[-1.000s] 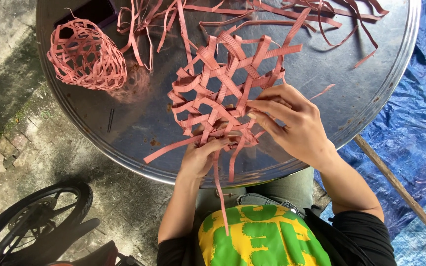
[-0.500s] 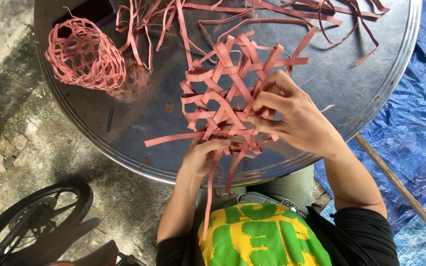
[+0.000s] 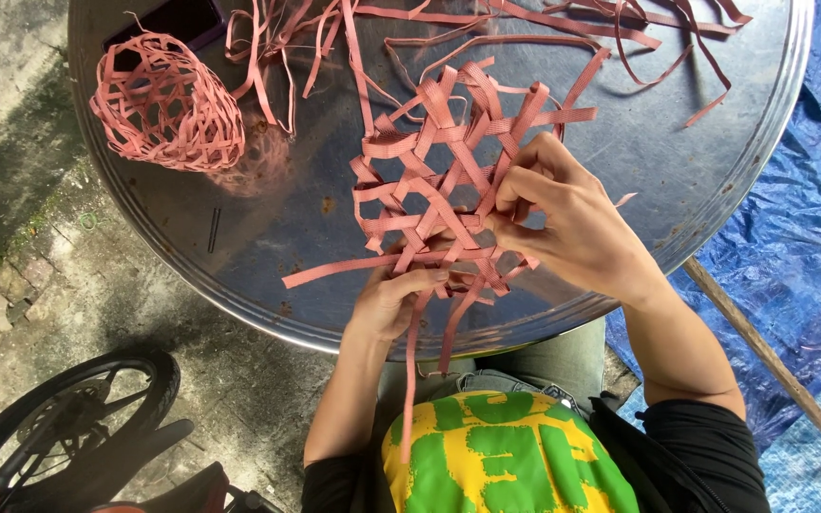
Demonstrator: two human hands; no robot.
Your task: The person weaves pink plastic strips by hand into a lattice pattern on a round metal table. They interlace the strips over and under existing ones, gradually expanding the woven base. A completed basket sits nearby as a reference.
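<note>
With the left hand point(image 3: 393, 302) pinching the near edge of the pink strip lattice point(image 3: 448, 180) on the round metal table point(image 3: 239, 237), the right hand point(image 3: 563, 223), fingers pressed on a strip just beyond, does best threading snugly while the crossings beneath stay flat.

lattice point(image 3: 448, 180) ctr on table point(image 3: 268, 218) | basket point(image 3: 168, 104) far left | strips point(image 3: 563, 28) behind

Person with bare forearms, left hand point(image 3: 393, 302) and right hand point(image 3: 572, 223) bare, no rings or watch visible, short black sleeves point(image 3: 705, 451) ending near the elbows, yellow front panel with bold green shapes point(image 3: 501, 451), grey-green trousers point(image 3: 525, 366) below the desk edge.
</note>
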